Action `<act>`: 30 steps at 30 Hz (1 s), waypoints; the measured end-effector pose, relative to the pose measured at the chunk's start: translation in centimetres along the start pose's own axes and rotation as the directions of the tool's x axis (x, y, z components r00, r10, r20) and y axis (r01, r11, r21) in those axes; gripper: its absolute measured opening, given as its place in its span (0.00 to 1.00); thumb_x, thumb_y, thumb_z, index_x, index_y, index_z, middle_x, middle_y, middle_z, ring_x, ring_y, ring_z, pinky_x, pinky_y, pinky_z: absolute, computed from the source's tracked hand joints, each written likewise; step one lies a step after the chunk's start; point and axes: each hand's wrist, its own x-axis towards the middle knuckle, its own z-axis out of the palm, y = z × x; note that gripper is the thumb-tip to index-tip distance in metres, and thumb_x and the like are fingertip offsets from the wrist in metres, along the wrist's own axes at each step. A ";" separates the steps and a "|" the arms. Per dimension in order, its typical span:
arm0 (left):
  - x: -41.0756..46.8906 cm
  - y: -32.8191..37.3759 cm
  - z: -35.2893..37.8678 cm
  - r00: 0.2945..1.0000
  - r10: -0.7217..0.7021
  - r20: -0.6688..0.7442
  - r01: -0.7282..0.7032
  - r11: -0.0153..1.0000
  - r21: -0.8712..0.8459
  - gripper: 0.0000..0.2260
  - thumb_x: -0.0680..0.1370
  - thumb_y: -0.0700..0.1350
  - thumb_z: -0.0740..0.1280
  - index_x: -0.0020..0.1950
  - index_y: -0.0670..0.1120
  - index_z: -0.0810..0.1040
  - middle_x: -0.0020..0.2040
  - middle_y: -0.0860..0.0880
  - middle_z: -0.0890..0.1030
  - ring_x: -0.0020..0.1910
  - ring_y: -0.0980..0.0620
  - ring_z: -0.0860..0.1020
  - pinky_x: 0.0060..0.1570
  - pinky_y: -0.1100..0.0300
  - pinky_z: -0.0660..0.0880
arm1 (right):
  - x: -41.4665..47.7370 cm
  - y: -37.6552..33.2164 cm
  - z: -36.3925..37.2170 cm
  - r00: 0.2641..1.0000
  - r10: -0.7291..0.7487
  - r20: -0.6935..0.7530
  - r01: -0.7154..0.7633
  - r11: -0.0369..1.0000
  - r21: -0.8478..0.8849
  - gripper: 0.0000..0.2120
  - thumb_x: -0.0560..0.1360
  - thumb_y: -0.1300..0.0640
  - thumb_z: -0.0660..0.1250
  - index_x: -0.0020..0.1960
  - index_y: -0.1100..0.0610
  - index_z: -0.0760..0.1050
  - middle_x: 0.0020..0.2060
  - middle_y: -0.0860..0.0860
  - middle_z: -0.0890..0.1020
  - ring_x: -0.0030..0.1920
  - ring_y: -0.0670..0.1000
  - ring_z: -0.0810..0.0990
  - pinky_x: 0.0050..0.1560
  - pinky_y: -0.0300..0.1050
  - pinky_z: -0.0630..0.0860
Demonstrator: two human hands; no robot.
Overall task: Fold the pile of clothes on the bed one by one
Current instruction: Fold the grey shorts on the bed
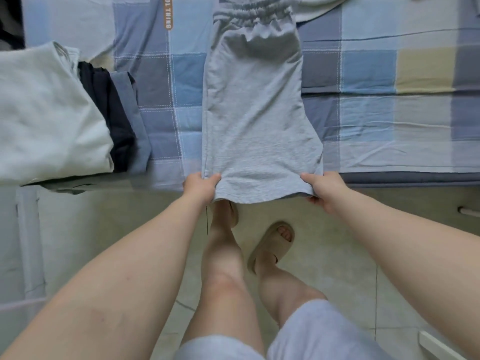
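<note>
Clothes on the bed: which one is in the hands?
The grey shorts, hem gripped by left hand and right hand; the folded stack beside them lies untouched.

Floor (337, 255): pale tiles w/ thin grout lines. Footwear: beige slide sandal (272, 245) at ctr, toes visible; 2nd sandal (234, 215) just beyond it (mostly hidden behind a leg). Worn shorts (311, 333): light blue, btm edge. White handle (467, 211): far rt edge
</note>
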 end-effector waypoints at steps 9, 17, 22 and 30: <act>-12.5 0.7 -3.7 0.951 -0.273 0.143 0.303 0.915 -0.266 0.08 0.78 0.45 0.72 0.55 0.46 0.76 0.33 0.50 0.80 0.22 0.55 0.76 0.24 0.67 0.69 | -12.1 -0.1 -5.0 0.998 0.047 -0.028 -0.045 0.997 0.058 0.06 0.77 0.61 0.72 0.52 0.57 0.77 0.44 0.53 0.83 0.39 0.50 0.81 0.24 0.38 0.75; -9.6 10.8 -7.3 0.905 -0.306 0.296 0.423 0.714 -0.557 0.09 0.80 0.48 0.67 0.42 0.45 0.77 0.33 0.50 0.76 0.30 0.55 0.72 0.34 0.64 0.71 | -11.0 -10.5 -1.9 0.999 0.007 -0.045 0.001 0.985 0.170 0.08 0.79 0.57 0.69 0.57 0.56 0.75 0.44 0.54 0.80 0.37 0.48 0.78 0.27 0.37 0.76; -4.1 17.4 -8.4 0.908 -0.246 0.340 0.413 0.674 -0.613 0.10 0.82 0.49 0.65 0.41 0.48 0.77 0.34 0.53 0.79 0.34 0.57 0.75 0.37 0.64 0.70 | -7.6 -17.9 0.9 0.996 0.036 -0.083 -0.016 0.973 0.232 0.04 0.81 0.56 0.67 0.48 0.54 0.74 0.39 0.52 0.79 0.35 0.47 0.78 0.27 0.39 0.76; 4.4 23.6 -6.6 0.942 -0.066 0.328 0.263 0.750 -0.606 0.08 0.83 0.54 0.63 0.52 0.51 0.77 0.48 0.54 0.84 0.44 0.55 0.81 0.41 0.61 0.73 | -0.1 -25.5 4.2 0.998 -0.049 -0.050 0.062 0.954 0.292 0.04 0.81 0.60 0.66 0.55 0.54 0.75 0.47 0.49 0.82 0.44 0.48 0.84 0.40 0.45 0.81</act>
